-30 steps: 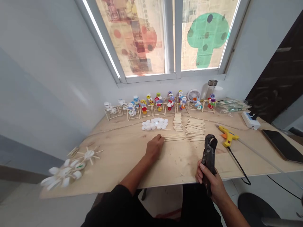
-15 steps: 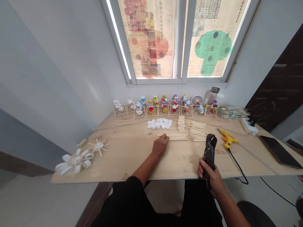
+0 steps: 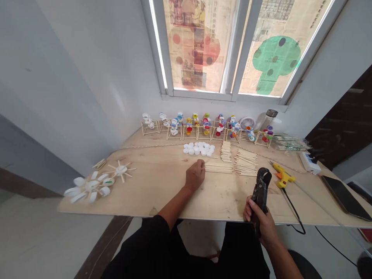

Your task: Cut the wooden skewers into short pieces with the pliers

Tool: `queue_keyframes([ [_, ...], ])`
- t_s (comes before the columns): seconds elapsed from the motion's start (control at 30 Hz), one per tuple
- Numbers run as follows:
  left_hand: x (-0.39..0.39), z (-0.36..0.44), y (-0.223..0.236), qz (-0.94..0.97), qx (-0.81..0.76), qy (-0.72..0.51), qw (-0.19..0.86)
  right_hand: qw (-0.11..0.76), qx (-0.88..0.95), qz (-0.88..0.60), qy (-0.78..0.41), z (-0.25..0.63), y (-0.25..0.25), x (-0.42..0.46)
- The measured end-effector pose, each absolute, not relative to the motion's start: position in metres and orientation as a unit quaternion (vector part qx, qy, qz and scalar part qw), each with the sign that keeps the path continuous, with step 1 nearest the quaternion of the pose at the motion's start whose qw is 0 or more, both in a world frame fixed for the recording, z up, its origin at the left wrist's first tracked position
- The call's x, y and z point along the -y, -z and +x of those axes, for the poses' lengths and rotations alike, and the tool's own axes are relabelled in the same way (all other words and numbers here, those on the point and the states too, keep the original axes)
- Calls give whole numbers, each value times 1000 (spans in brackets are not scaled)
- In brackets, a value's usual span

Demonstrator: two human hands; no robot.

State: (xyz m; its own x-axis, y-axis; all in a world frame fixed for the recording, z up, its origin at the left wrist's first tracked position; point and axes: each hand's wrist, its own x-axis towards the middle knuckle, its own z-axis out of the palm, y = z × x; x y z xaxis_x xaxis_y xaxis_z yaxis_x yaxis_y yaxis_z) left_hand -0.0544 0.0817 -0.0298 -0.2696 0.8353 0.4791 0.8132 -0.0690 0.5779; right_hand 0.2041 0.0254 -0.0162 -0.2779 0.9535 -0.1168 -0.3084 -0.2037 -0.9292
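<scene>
Sticks on the table could scatter if our left hand, fingers bunched at their ends, whether pinching any we cannot tell, drags sideways, while our right hand clamps its fingers round black pliers.

Below the window I can make out a small white fan, with a capped bottle just right of it. Over on my right, a dark phone lies flat, a white power strip beyond it. Newspaper backs the panes, and I see a green mushroom shape on the right one.
</scene>
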Motion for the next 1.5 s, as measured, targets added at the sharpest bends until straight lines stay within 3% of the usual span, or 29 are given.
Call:
queue_keyframes([
  [0.37,-44,-68,22,472,-624,-608,134,467,439,-387,-663,202,6,-22],
  [0.87,-39,-39,32,471,-567,-612,286,449,435,-415,-661,200,6,-26],
  [1.13,-37,-35,33,475,-558,-597,327,365,638,-471,-487,180,-9,-32],
  [1.5,-38,-19,22,553,-551,-558,281,365,797,-377,-300,99,-31,-59],
])
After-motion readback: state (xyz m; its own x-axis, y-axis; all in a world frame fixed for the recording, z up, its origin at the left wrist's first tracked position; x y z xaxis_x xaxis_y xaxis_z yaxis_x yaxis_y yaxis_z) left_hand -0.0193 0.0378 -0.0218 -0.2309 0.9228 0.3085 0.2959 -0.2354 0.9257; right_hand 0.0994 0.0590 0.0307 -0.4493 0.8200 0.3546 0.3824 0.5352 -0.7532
